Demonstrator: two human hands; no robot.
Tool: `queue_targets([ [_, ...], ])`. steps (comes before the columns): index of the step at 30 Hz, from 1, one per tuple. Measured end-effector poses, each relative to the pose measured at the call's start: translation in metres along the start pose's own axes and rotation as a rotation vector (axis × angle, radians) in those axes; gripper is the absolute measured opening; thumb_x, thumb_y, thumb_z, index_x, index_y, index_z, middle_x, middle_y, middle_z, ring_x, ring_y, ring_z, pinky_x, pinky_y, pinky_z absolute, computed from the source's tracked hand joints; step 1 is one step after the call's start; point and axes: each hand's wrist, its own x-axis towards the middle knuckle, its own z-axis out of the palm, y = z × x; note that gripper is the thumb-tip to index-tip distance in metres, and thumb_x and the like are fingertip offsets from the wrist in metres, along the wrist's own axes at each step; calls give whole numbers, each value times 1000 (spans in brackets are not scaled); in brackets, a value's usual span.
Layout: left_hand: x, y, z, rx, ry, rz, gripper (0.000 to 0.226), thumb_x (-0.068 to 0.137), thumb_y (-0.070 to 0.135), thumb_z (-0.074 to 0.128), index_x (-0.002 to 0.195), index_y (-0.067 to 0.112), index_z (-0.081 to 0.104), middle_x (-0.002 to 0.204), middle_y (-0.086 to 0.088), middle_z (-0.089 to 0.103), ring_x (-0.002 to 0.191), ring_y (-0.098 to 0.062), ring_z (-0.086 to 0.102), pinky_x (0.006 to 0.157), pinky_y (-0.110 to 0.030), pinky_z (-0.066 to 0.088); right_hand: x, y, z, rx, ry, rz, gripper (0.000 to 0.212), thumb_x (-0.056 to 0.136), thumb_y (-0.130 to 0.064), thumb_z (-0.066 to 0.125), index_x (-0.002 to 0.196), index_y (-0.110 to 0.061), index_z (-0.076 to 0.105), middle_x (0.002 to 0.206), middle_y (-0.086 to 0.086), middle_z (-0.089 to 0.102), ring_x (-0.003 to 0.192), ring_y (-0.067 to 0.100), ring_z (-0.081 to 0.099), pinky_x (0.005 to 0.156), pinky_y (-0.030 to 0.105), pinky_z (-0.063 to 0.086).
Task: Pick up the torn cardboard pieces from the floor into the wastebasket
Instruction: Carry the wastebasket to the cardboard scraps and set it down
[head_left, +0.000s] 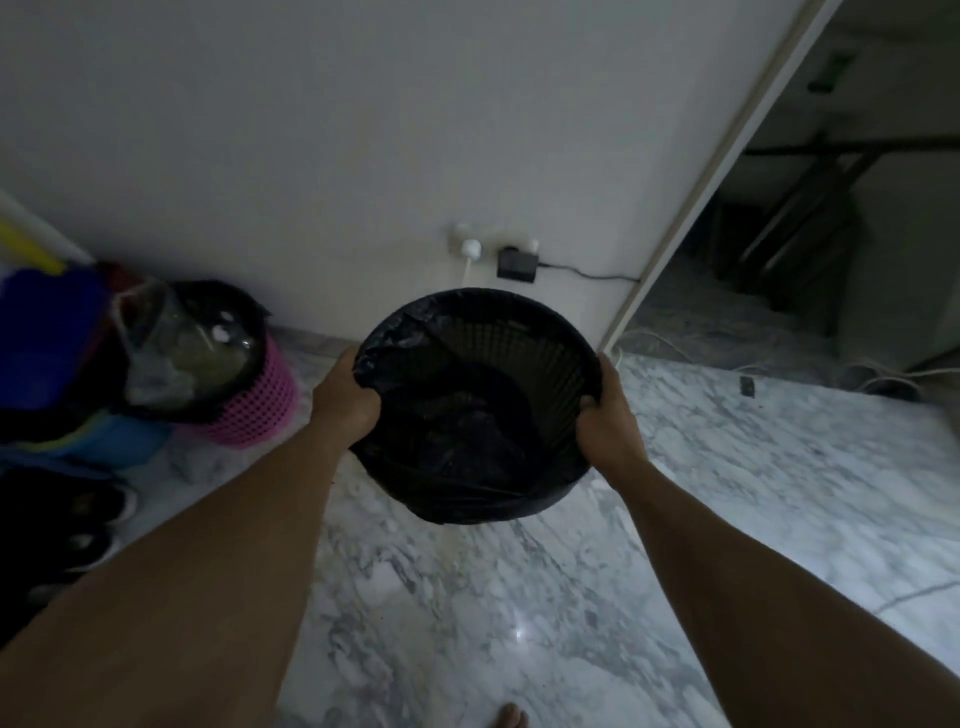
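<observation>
A black mesh wastebasket (524, 332) lined with a black plastic bag is held above the marble floor in front of a white wall. My left hand (345, 397) grips its left rim and the bag edge. My right hand (608, 415) grips the right rim. The basket tilts toward me, so its dark inside shows; crumpled dark contents lie at the bottom. No cardboard pieces are visible on the floor in this view.
A pink mesh basket (260, 410) with a black liner and clear plastic bag stands at left, beside blue items and dark shoes (78, 519). Wall sockets with a black adapter (514, 264) and cable sit low on the wall. A doorway (810, 260) opens at right.
</observation>
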Motion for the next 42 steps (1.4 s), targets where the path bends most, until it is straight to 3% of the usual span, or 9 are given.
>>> queue_targets([
  [7,-115,58,-165,-72,162,45,40,106,19,44,146,23,45,140,3,48,132,-21,44,106,-32,35,-87,-160,-31,113,-108,-210,66,99,-9,36,158,-36,23,157,5,40,141,31,40,116,47,35],
  [10,-163,61,-243,-216,235,7,56,96,11,40,149,26,46,146,-5,51,130,-31,50,115,-46,39,-128,-235,-32,144,-166,-284,64,102,-5,36,160,-27,21,160,6,34,143,30,36,115,37,30],
  [13,-224,66,-311,-437,332,-8,73,81,4,42,149,31,45,139,-5,56,120,-31,56,102,-45,50,-169,-301,-24,172,-241,-371,63,102,0,35,160,-19,22,159,6,35,144,27,34,118,37,29],
  [20,-351,55,-425,-628,624,-61,66,85,-12,36,133,29,57,111,-7,65,95,-29,62,83,-42,57,-265,-422,22,216,-553,-566,52,97,8,34,143,-14,45,138,9,51,117,25,54,105,42,46],
  [24,-432,35,-464,-643,820,-135,59,89,-11,33,110,37,59,112,-10,63,104,-33,60,98,-54,53,-328,-473,51,218,-742,-699,45,99,9,38,141,-5,47,123,6,51,102,18,51,88,29,43],
  [29,-542,0,-473,-766,1075,-275,59,91,-5,42,126,41,54,116,-10,62,104,-35,60,84,-49,56,-411,-510,89,100,-977,-866,43,90,13,34,122,-5,56,111,14,63,88,22,59,65,24,54],
  [34,-669,-20,-442,-883,1339,-368,70,95,-10,35,147,37,43,133,-6,49,109,-41,55,81,-51,56,-516,-512,105,-4,-1276,-997,38,93,7,36,117,-18,52,107,6,62,90,17,61,75,31,56],
  [38,-779,-25,-378,-914,1582,-415,72,86,-11,30,141,32,48,122,-16,58,95,-41,59,80,-55,56,-613,-481,113,-95,-1491,-1133,40,90,-12,47,130,-13,52,126,14,61,112,33,61,97,47,52],
  [42,-888,-10,-295,-924,1818,-493,74,85,-14,27,138,33,45,107,-10,59,81,-35,59,47,-32,55,-720,-428,85,-222,-1733,-1200,47,99,-17,53,144,-18,41,127,9,58,98,23,60,81,37,55],
])
